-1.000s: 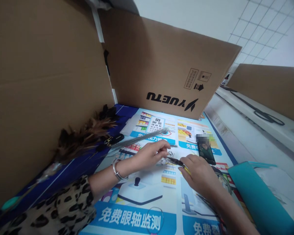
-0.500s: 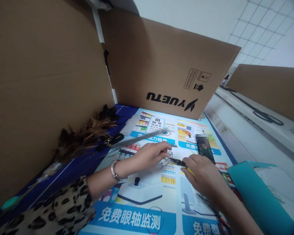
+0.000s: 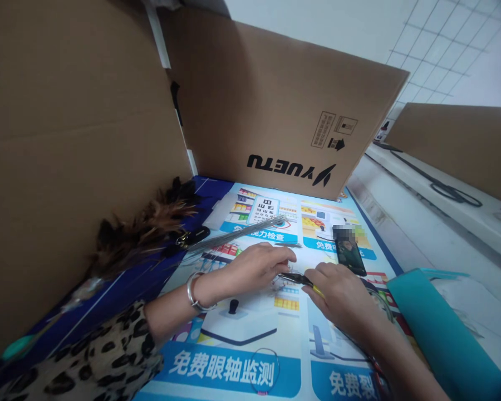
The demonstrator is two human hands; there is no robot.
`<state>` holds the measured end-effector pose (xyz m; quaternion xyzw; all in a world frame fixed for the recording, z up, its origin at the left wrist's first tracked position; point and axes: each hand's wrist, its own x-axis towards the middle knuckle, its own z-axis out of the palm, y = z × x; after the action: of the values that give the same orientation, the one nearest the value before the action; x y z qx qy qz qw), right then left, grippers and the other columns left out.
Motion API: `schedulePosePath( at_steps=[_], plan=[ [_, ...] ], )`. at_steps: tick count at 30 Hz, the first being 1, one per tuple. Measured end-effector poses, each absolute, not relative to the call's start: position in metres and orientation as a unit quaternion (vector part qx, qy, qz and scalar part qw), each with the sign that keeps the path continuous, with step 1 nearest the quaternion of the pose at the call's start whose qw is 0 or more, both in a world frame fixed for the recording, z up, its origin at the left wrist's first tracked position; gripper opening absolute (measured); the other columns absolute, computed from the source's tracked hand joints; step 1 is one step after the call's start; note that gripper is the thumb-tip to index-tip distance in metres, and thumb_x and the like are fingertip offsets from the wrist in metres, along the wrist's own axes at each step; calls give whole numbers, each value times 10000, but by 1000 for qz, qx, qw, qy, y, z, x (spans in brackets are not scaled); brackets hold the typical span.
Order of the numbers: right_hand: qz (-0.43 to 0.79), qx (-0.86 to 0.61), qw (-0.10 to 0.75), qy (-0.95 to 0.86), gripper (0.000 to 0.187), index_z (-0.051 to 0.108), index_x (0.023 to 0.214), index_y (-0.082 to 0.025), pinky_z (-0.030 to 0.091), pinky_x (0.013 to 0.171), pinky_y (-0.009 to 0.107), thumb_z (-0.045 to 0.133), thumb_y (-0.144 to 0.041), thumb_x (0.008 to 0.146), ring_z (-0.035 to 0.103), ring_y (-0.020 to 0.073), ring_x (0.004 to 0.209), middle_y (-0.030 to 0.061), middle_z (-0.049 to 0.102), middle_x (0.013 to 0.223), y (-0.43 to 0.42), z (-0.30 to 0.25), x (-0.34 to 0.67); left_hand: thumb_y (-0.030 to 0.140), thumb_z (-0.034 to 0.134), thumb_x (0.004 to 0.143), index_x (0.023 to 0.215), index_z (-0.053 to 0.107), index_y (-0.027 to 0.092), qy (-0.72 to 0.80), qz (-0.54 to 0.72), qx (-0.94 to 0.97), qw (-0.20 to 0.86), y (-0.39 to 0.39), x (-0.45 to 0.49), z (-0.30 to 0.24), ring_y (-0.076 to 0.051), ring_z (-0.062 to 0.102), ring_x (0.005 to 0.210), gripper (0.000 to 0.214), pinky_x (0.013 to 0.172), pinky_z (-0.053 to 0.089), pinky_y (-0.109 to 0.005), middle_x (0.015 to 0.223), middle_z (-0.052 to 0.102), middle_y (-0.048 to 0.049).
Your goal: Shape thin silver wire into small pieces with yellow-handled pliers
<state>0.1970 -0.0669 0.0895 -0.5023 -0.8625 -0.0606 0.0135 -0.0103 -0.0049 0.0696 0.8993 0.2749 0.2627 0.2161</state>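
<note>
My right hand (image 3: 336,288) grips yellow-handled dark metal pliers (image 3: 294,278), tips at my curled left hand (image 3: 256,268); can't tell what that pinches.

Leopard Spots Against Blue, Brown and Teal

The sleeve (image 3: 87,351) was beige with black leopard spots, the bangle (image 3: 190,291) silver. The pliers (image 3: 294,277) showed a dark head and yellow grips. The wire bundle (image 3: 242,231) was silvery grey. White lettering ran along blue bands on the printed sheet (image 3: 292,373), with red and yellow patches above. Feathers (image 3: 144,228) mixed brown with black; the cardboard panel (image 3: 284,100) was brown, printed black; the folder (image 3: 442,328), teal.
</note>
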Motion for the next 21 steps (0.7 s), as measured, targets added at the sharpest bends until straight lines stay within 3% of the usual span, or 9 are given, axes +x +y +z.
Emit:
schedulePosePath(
  at_steps=[12, 21],
  plan=[
    [-30, -533, 4, -846, 233, 564, 890, -222, 367, 620, 273, 407, -391, 855, 562, 187, 759, 48, 594, 806, -66, 81, 194, 222, 420, 851, 1027, 528, 219, 275, 258, 898, 229, -5, -9, 66, -165, 557, 825, 206, 741, 421, -292, 901, 625, -28],
    [18, -585, 33, -810, 264, 544, 965, -230, 376, 645, 256, 370, -403, 867, 573, 191, 828, 53, 607, 890, -61, 79, 199, 235, 511, 801, 987, 498, 199, 306, 331, 822, 347, -7, -9, 61, -156, 528, 877, 190, 783, 425, -300, 965, 572, -36]
  ],
)
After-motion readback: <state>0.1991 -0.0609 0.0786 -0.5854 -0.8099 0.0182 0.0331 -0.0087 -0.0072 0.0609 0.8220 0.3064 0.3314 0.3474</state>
